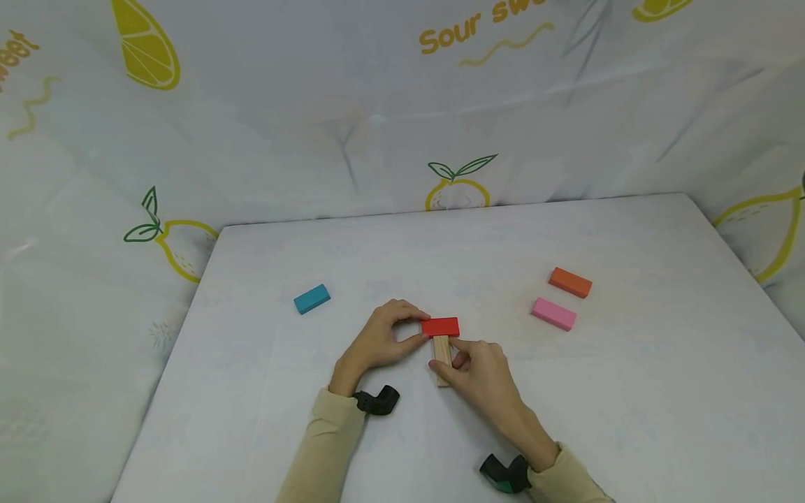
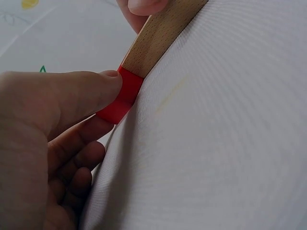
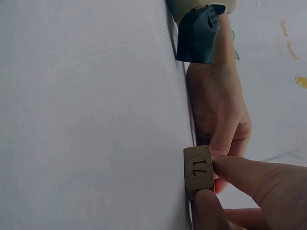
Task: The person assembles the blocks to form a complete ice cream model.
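White cloth-covered table [image 1: 629,391]: left hand [image 1: 377,342] pinches flat red wooden block [image 1: 440,326]; right hand [image 1: 481,377] pinches plain wooden block [image 1: 441,353]. Ends touching; best kept square.

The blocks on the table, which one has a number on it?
The plain wooden block, pinched by the right hand. Its end shows "71" in the right wrist view. The red, blue, orange and pink blocks show no number.

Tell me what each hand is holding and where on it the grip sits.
The left hand pinches the red block at its left end, thumb and fingers on opposite long edges. The right hand pinches the plain wooden block by its long sides, near the middle.
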`<move>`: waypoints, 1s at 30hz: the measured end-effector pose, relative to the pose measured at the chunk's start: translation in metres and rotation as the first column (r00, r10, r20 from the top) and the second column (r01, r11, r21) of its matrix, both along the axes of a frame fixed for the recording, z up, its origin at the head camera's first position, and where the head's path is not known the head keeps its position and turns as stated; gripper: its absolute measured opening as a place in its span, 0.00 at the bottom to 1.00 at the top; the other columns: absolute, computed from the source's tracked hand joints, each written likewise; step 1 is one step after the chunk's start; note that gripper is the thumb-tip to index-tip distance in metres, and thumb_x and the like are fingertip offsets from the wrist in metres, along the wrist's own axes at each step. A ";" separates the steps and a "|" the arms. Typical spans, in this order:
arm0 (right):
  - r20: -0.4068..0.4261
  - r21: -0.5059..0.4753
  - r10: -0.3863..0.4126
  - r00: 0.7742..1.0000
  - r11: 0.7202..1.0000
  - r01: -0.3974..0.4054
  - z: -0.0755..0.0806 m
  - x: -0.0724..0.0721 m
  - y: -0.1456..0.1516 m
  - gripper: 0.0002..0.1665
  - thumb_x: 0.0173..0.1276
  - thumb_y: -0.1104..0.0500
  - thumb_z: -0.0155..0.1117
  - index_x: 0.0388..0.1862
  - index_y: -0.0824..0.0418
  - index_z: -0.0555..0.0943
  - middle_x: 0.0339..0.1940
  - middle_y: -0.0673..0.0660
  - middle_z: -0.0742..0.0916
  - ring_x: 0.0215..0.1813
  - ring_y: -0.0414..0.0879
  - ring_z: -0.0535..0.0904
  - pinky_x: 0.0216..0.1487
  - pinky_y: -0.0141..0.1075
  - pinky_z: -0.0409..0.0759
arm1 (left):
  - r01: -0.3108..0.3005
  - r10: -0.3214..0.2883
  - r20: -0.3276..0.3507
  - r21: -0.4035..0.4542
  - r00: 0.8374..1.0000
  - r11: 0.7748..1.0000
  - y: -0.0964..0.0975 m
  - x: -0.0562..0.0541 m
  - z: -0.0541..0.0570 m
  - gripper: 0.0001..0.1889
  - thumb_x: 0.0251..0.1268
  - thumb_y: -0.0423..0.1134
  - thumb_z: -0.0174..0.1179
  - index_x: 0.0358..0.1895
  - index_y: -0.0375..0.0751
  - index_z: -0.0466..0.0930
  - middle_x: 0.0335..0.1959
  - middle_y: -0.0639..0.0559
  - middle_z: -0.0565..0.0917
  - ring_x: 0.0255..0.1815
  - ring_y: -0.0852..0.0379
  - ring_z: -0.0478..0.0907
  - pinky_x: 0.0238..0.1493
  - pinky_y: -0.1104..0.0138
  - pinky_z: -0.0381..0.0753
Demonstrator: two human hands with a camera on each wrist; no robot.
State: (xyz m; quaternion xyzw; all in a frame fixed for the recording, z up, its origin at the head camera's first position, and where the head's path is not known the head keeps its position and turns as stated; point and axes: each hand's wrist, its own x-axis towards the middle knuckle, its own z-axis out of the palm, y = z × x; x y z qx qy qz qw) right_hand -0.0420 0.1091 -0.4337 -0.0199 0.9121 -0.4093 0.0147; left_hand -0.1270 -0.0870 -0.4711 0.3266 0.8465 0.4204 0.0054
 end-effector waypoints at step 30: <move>-0.064 0.111 -0.007 0.998 0.994 0.014 0.013 -0.003 0.022 0.18 0.63 0.57 0.76 0.51 0.59 0.87 0.27 0.53 0.82 0.25 0.39 0.73 0.24 0.28 0.70 | -0.011 0.011 0.015 -0.014 1.000 1.000 0.000 0.000 -0.002 0.15 0.61 0.38 0.72 0.51 0.43 0.88 0.47 0.50 0.88 0.51 0.54 0.82 0.60 0.59 0.80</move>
